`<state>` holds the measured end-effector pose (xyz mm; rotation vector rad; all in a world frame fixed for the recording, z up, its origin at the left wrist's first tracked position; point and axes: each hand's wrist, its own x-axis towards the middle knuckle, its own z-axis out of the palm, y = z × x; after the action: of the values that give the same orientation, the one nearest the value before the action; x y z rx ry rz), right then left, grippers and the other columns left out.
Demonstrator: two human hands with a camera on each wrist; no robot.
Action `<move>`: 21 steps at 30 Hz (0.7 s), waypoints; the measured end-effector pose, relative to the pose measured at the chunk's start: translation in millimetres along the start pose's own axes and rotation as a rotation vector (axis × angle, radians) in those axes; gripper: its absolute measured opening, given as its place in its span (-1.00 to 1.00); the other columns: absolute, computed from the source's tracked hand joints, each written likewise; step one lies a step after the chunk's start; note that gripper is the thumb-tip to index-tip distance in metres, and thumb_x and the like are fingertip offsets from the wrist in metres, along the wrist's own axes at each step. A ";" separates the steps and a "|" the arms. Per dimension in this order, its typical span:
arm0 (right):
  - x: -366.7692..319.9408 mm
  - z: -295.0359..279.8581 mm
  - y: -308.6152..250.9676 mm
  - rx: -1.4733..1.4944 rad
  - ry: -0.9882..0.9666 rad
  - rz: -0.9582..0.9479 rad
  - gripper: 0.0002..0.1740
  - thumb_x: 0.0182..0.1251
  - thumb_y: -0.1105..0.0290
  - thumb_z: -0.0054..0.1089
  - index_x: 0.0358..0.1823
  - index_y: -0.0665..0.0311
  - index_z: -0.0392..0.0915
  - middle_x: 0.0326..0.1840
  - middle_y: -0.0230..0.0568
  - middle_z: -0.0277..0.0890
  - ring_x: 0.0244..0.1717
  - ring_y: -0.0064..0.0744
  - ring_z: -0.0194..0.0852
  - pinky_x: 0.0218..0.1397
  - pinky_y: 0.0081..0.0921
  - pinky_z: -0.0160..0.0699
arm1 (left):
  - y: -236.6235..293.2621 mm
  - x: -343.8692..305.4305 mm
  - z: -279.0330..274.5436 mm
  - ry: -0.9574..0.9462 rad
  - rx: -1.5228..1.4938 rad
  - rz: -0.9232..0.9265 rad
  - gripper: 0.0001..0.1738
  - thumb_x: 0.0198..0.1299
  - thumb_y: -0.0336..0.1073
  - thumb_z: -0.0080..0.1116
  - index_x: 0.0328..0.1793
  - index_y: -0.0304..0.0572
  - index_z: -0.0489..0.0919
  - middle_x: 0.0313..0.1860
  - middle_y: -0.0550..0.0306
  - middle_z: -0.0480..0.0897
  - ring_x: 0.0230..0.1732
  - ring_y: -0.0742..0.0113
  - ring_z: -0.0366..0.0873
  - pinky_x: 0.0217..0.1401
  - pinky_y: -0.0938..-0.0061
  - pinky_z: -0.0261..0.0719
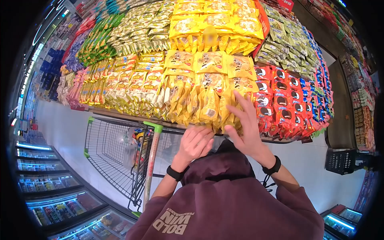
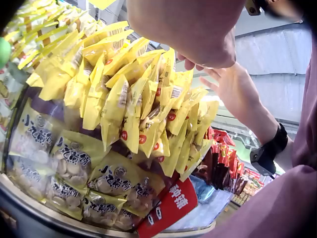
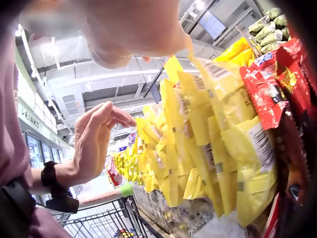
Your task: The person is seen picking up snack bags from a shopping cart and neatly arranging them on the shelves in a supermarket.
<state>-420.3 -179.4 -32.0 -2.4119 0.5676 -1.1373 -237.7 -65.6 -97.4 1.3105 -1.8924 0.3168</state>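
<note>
Yellow snack bags stand packed in upright rows at the front of the heaped display. My right hand reaches over their right side, fingers spread and thumb apart. In the right wrist view its fingertips are out of sight, and the hand's underside looms beside the top of a yellow bag. Just in front of the bags is my left hand, its fingers loosely bent and nothing in it. The right wrist view shows that left hand raised beside the row, fingers together.
Red snack packs adjoin the yellow bags on the right; white-and-gold packs lie left. A shopping cart with a green-capped handle stands at my left, close to the display. Freezer cases line the aisle behind it.
</note>
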 end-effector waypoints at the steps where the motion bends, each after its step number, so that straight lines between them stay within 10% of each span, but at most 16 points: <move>1: -2.3 4.7 -2.9 0.012 -0.034 -0.067 -0.53 0.33 0.26 0.25 0.21 0.30 0.46 0.49 0.04 0.20 0.47 0.05 0.19 0.56 0.09 -0.01 | 1.3 -4.2 -0.3 0.005 0.009 0.013 -0.73 0.10 -0.32 0.31 -0.07 -0.24 0.64 -0.05 0.07 0.66 -0.03 0.14 0.62 0.09 0.24 0.51; 6: -14.3 29.5 -17.9 0.137 -0.241 -0.261 -0.68 0.23 0.41 0.30 0.01 0.30 0.56 0.31 -0.15 0.42 0.27 -0.12 0.40 0.40 -0.07 0.30 | 3.6 -14.3 -7.5 -0.011 0.027 -0.058 -0.73 0.09 -0.31 0.32 -0.09 -0.23 0.63 -0.14 0.09 0.67 -0.11 0.17 0.62 -0.09 0.29 0.50; 12: -35.3 46.2 -18.1 0.277 -0.264 -0.315 -0.71 0.22 0.46 0.31 -0.04 0.35 0.57 0.09 -0.20 0.56 0.08 -0.13 0.53 0.13 -0.25 0.59 | 4.0 -7.9 1.6 -0.052 -0.304 -0.597 -0.75 0.20 -0.31 0.28 -0.05 -0.28 0.64 -0.18 0.03 0.72 -0.21 0.23 0.69 -0.14 0.40 0.56; 21: -60.7 8.1 -15.5 0.321 -0.284 -0.197 -0.80 0.27 0.46 0.28 -0.11 0.35 0.58 0.04 -0.19 0.59 -0.03 -0.21 0.55 0.03 -0.32 0.58 | 2.9 14.5 18.8 0.072 -0.636 -0.950 -0.69 0.51 -0.26 -0.04 -0.08 -0.40 0.59 -0.24 0.08 0.74 -0.23 0.39 0.72 -0.17 0.50 0.61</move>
<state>-446.4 -133.4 -66.4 -2.3211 0.0515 -0.8583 -251.1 -85.4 -98.6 1.5171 -0.9836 -0.6589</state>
